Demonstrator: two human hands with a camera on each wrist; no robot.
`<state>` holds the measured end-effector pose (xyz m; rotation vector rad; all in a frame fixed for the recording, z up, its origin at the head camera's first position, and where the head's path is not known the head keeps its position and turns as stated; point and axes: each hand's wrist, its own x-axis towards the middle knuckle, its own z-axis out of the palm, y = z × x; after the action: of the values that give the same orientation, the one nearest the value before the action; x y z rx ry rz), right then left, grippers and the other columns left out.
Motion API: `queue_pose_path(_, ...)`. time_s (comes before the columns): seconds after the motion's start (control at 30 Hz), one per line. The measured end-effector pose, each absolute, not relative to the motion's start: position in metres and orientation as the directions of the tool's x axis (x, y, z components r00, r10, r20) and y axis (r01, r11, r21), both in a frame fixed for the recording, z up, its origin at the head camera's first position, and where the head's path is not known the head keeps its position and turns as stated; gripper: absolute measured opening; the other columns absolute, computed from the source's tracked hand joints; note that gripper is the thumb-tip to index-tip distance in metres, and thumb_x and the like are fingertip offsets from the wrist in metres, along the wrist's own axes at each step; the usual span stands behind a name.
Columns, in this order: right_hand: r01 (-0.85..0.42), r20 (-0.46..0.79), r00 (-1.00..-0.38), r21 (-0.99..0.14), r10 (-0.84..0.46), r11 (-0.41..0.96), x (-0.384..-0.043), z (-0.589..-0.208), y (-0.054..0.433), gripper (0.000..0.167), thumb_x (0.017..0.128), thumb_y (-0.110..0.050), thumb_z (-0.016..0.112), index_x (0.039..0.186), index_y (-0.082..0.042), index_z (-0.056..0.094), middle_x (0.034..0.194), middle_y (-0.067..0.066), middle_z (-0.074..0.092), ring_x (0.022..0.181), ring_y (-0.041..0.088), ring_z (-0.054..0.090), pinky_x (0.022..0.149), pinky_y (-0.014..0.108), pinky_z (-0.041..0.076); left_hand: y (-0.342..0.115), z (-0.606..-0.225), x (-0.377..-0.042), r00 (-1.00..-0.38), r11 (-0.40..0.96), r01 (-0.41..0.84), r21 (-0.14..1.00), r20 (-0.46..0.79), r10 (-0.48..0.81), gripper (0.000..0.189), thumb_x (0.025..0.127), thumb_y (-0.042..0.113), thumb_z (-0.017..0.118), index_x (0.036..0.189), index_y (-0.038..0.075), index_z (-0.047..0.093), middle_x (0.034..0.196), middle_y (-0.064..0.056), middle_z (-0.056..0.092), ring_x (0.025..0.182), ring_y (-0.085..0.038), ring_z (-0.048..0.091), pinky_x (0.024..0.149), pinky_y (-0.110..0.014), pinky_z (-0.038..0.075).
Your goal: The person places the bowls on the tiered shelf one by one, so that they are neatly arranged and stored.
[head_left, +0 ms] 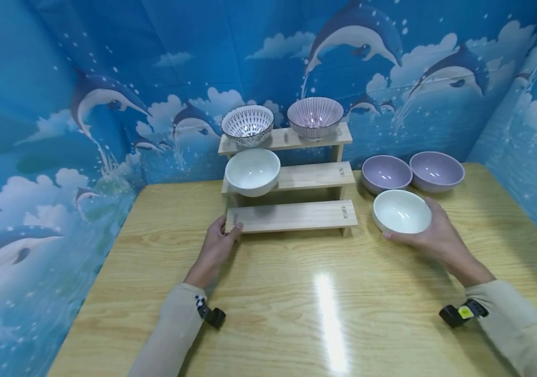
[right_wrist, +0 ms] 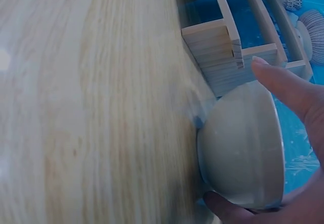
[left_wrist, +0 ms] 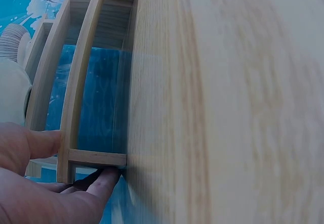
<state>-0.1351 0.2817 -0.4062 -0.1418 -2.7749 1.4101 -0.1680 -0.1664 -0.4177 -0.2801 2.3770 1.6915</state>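
In the head view my left hand [head_left: 216, 241] grips the left end of the lowest step of a three-tier wooden stand [head_left: 292, 217]. The left wrist view has the thumb [left_wrist: 43, 142] on top of the step and fingers beneath its end. My right hand [head_left: 438, 233] holds a plain white bowl [head_left: 401, 212] by its right side, right of the stand. From the right wrist, the bowl [right_wrist: 243, 148] appears upright, close to the tabletop; whether it touches is unclear. Another white bowl [head_left: 252, 175] sits on the middle step's left end.
On the top step stand a black-patterned bowl [head_left: 247, 125] and a purple-striped bowl [head_left: 315, 119]. Two purple bowls, one left [head_left: 386, 175] and one right [head_left: 437, 173], stand behind the held bowl. A dolphin-print cloth [head_left: 249, 52] backs the wooden table [head_left: 268, 314].
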Motion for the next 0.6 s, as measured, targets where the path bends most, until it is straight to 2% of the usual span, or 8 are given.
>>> queue_pose_path(0.1,0.059,-0.006,-0.996,-0.806,0.093,0.589,-0.1365,-0.4087,0.2812,0.122,0.075,-0.03,0.092,0.157,0.008,0.011,0.143,0.037,0.036,0.122,0.05,0.044,0.091,0.054,0.046,-0.1666,-0.4178,-0.1679,-0.959,0.323,-0.275,0.906,-0.28,-0.031,0.068,0.106,0.033,0.055,0.161,0.01,0.023,0.162,-0.01,0.033,0.146,-0.027,0.035,0.118,-0.046,0.033)
queue_pose_path(0.23,0.046,0.014,-0.995,-0.814,0.1,0.579,-0.1371,-0.4104,0.2818,0.118,0.074,-0.027,0.093,0.157,0.007,0.016,0.142,0.034,0.039,0.121,0.046,0.046,0.086,0.037,0.044,-0.1664,-0.4173,-0.1675,-0.96,0.325,-0.274,0.905,-0.28,-0.031,0.068,0.106,0.033,0.055,0.161,0.01,0.024,0.162,-0.01,0.033,0.146,-0.027,0.035,0.118,-0.045,0.034)
queue_pose_path(0.33,0.03,0.034,-0.994,-0.826,0.103,0.562,-0.1371,-0.4113,0.2825,0.113,0.073,-0.023,0.093,0.156,0.006,0.022,0.141,0.032,0.043,0.12,0.043,0.047,0.084,0.029,0.042,-0.1664,-0.4169,-0.1678,-0.96,0.326,-0.272,0.905,-0.277,-0.032,0.067,0.106,0.032,0.055,0.161,0.01,0.024,0.162,-0.01,0.033,0.146,-0.027,0.035,0.118,-0.045,0.034)
queue_pose_path(0.43,0.028,0.041,-0.993,-0.832,0.111,0.555,-0.1373,-0.4119,0.2826,0.11,0.073,-0.022,0.093,0.155,0.006,0.025,0.14,0.032,0.044,0.122,0.043,0.047,0.085,0.028,0.041,-0.1662,-0.4166,-0.1681,-0.959,0.33,-0.278,0.902,-0.281,-0.04,0.067,0.106,0.033,0.055,0.161,0.01,0.024,0.162,-0.01,0.033,0.146,-0.027,0.035,0.118,-0.045,0.034)
queue_pose_path(0.6,0.061,0.017,-0.991,-0.822,0.132,0.567,-0.1378,-0.4116,0.282,0.113,0.074,-0.025,0.093,0.155,0.007,0.021,0.142,0.034,0.041,0.124,0.047,0.045,0.088,0.038,0.043,-0.1656,-0.4159,-0.1676,-0.958,0.332,-0.282,0.9,-0.284,-0.043,0.066,0.106,0.033,0.055,0.161,0.011,0.025,0.161,-0.01,0.034,0.145,-0.027,0.037,0.117,-0.046,0.035)
